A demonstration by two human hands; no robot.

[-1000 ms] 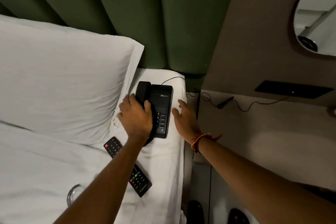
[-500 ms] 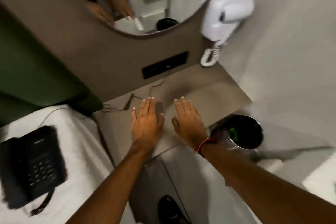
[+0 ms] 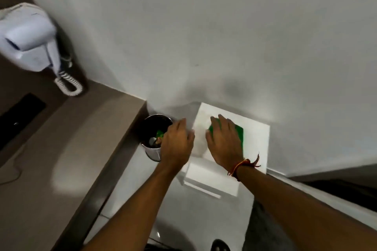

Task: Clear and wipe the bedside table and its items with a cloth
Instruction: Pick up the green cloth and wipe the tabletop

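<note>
A green cloth (image 3: 238,133) lies flat on a white stepped block (image 3: 258,142) against the wall. My right hand (image 3: 224,140) rests on top of the cloth with fingers spread, covering most of it; the cloth stays flat on the block. My left hand (image 3: 177,142) hovers beside it, over the gap between the block and a steel bin (image 3: 152,152), fingers loose and holding nothing. The brown bedside table top (image 3: 67,155) stretches to the left.
A white wall-mounted hair dryer (image 3: 26,34) with a coiled cord hangs at upper left. A black socket panel (image 3: 19,117) and a thin cable (image 3: 11,176) sit at the table's back. The bin holds some green rubbish. A dark shoe (image 3: 220,245) shows at the bottom.
The view swung right from the bed and phone, past the table, to the white block. Both hands left the table top; my right hand came down on the green cloth.
</note>
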